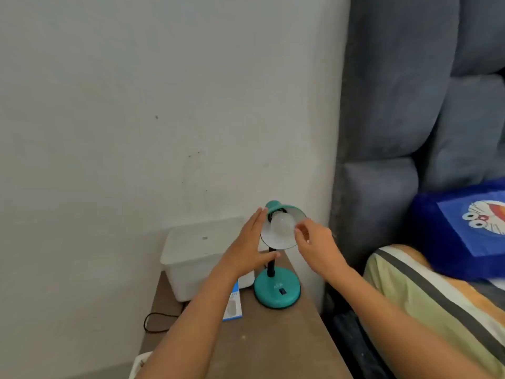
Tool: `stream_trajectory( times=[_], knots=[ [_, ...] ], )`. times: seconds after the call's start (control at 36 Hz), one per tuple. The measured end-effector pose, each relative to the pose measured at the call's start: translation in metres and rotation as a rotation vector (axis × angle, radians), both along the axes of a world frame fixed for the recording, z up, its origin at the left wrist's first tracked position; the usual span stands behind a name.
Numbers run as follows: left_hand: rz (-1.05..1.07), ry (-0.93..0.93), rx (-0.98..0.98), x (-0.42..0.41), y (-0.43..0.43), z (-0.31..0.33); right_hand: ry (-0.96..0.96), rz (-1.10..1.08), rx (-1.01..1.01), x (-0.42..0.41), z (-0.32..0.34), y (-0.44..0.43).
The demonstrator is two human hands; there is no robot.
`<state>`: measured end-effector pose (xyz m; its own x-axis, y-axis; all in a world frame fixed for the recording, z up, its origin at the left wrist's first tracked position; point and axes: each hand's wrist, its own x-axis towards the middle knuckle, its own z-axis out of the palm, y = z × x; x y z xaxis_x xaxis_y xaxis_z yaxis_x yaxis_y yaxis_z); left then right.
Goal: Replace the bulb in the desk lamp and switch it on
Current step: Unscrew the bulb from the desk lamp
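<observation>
A teal desk lamp (277, 289) stands on a brown bedside table (262, 340), its shade (278, 239) tilted toward me. A white frosted bulb (282, 224) sits in the socket inside the shade. My left hand (247, 250) lies flat against the shade's left rim, fingers extended. My right hand (314, 243) touches the bulb's right side with its fingertips. A black rocker switch (282, 291) shows on the lamp's round base. The bulb is unlit.
A white box-shaped device (199, 255) stands left of the lamp against the wall. A blue and white bulb carton (232, 306) lies partly under my left forearm. A black cable (155, 322) loops off the table's left. A grey padded headboard (396, 105) and bedding lie right.
</observation>
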<state>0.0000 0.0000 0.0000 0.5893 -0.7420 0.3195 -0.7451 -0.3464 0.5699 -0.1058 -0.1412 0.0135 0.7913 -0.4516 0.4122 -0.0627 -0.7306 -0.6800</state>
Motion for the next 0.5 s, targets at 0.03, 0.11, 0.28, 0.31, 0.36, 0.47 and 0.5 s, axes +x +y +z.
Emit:
stream_trajectory(
  times=[0.03, 0.11, 0.28, 0.31, 0.36, 0.47, 0.5],
  knots=[
    [-0.024, 0.005, 0.001, 0.002, -0.003, 0.0, 0.037, -0.009, 0.07, 0.005, -0.004, -0.001],
    [-0.05, 0.025, 0.022, 0.015, -0.012, -0.002, 0.053, 0.01, 0.28, 0.02, -0.005, -0.002],
    [-0.121, -0.023, -0.019, 0.032, -0.026, -0.007, 0.213, 0.053, 0.872, 0.055, -0.001, -0.01],
    [-0.122, -0.024, -0.032, 0.034, -0.027, -0.008, 0.232, 0.094, 0.964, 0.057, 0.0, -0.01],
    [-0.119, -0.023, -0.069, 0.037, -0.028, -0.01, 0.198, 0.131, 0.993, 0.06, -0.003, -0.012],
    [-0.135, -0.036, -0.106, 0.04, -0.026, -0.011, 0.152, 0.024, 0.613, 0.062, -0.006, -0.012],
    [-0.137, -0.036, -0.114, 0.041, -0.025, -0.011, 0.145, 0.012, 0.542, 0.062, -0.007, -0.011]
  ],
)
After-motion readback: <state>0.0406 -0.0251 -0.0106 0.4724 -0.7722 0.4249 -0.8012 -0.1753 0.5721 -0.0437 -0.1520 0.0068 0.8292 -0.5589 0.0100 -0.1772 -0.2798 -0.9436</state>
